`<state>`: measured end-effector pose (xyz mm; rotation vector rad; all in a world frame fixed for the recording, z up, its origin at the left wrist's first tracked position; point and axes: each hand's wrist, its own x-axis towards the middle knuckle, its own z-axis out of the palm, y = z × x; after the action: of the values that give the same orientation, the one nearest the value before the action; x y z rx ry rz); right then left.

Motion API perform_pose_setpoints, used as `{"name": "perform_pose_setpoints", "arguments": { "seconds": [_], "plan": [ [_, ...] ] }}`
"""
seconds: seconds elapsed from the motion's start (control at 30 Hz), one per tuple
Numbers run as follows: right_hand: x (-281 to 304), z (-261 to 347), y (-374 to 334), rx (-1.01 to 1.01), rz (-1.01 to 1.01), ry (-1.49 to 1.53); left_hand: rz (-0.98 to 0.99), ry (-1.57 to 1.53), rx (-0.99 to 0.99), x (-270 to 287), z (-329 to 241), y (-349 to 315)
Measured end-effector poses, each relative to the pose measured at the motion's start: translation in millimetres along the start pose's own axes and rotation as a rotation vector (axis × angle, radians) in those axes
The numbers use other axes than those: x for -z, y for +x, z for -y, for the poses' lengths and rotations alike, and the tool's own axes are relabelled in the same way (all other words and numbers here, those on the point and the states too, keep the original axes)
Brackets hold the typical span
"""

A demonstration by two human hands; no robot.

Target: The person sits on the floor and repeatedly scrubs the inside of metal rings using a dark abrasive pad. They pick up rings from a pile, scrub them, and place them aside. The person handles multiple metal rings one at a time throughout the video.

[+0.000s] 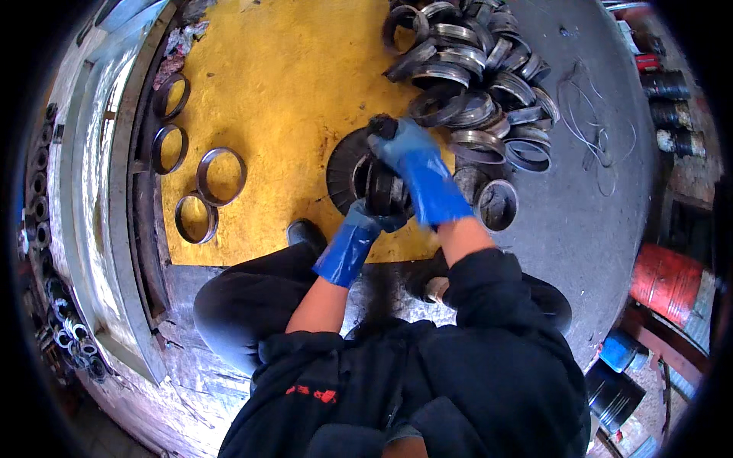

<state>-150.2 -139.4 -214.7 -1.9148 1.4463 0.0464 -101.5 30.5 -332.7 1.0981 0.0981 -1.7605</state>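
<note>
My left hand (pixel 368 215), in a blue rubber glove, grips a dark grooved metal ring (pixel 384 191) at its near side. The ring stands tilted over a round black ribbed disc (pixel 345 164) on the yellow floor sheet (pixel 282 114). Above the ring's far side, my right hand (pixel 405 143), gloved the same way, is closed round a dark, stubby object (pixel 382 126). Most of that object is hidden by the glove, so its kind cannot be made out.
A heap of greasy metal rings (pixel 473 76) lies at the far right, with a loose ring (pixel 496 204) nearer me. Several thinner rings (pixel 221 177) lie at left. Thin wire (pixel 599 145) curls on the grey floor. A metal beam (pixel 99 191) borders the left; a red drum (pixel 666 284) stands right.
</note>
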Motion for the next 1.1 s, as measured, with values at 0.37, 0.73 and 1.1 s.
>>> {"name": "perform_pose_setpoints", "arguments": {
  "seconds": [0.37,0.73,1.1],
  "plan": [
    [7,-21,-15,-0.026,-0.148,0.132,-0.039,-0.835,0.487,-32,-8,25],
    [-43,-5,-89,0.507,-0.459,-0.017,0.14,-0.246,-0.1,74,67,76],
    [13,-65,36,-0.014,0.391,0.831,-0.06,0.289,-0.1,-28,-4,-18]
  ]
}}
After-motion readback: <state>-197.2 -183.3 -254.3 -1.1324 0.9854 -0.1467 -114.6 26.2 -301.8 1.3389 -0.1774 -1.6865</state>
